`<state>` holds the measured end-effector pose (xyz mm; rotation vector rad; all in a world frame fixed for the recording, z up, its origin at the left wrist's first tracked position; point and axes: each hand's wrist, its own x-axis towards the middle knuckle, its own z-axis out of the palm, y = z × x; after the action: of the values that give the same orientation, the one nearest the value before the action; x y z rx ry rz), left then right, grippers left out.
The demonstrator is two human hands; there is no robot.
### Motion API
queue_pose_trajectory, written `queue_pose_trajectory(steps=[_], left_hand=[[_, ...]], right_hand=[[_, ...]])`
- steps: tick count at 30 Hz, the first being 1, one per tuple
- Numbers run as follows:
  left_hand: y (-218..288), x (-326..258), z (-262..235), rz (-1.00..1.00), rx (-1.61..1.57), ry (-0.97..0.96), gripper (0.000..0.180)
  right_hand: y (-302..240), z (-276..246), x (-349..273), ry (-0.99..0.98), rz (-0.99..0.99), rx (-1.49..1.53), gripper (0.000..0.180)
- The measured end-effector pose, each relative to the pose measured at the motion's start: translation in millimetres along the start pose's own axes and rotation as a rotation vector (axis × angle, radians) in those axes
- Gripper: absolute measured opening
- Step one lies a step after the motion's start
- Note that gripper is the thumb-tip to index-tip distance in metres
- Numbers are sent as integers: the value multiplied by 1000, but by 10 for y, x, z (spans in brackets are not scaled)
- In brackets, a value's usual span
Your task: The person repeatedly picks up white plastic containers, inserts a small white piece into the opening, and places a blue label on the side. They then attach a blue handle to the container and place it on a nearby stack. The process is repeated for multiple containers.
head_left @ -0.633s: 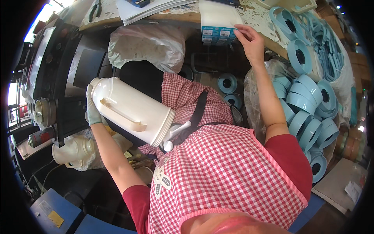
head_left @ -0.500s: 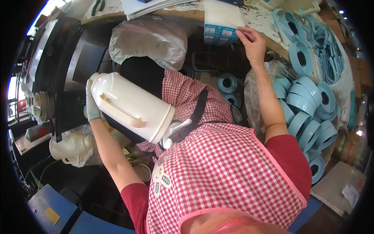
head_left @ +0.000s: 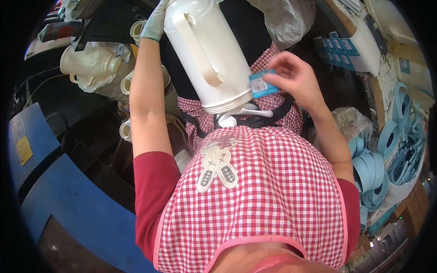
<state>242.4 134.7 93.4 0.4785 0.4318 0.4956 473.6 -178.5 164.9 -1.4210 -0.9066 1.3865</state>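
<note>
White plastic jug body (head_left: 223, 54) tilts over the lap (head_left: 248, 32), threaded rim (head_left: 230, 103) twd the checked apron (head_left: 250, 191); gloved L hand (head_left: 154, 23) braces its far end, prob. for steadiness, fingers cut off by the frame edge so can't tell how far they're spread. R hand (head_left: 296, 79) has thumb & fingers pinched on a blue label (head_left: 260, 87), by one end, likely to spare its face, near jug's side; blurred, so contact's unclear. Jug looks smooth, glossy, w/ cream handle (head_left: 199, 52) facing up
</note>
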Motion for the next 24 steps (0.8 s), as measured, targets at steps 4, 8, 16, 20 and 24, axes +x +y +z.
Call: queue_pose_trajectory(steps=[4,8,16,20,24], left_hand=[[24,32,-38,62,77,90,26],[6,-38,79,39,47,85,26],[6,-23,17,40,90,135,35],[34,34,-191,52,160,202,40],[65,180,-601,164,207,257,46]], right_hand=[[73,130,374,-137,192,34,29],[132,212,401,-134,187,78,30],[308,340,413,-97,105,69,33],[160,339,336,17,-106,-444,31],[247,356,359,-243,40,190,37]])
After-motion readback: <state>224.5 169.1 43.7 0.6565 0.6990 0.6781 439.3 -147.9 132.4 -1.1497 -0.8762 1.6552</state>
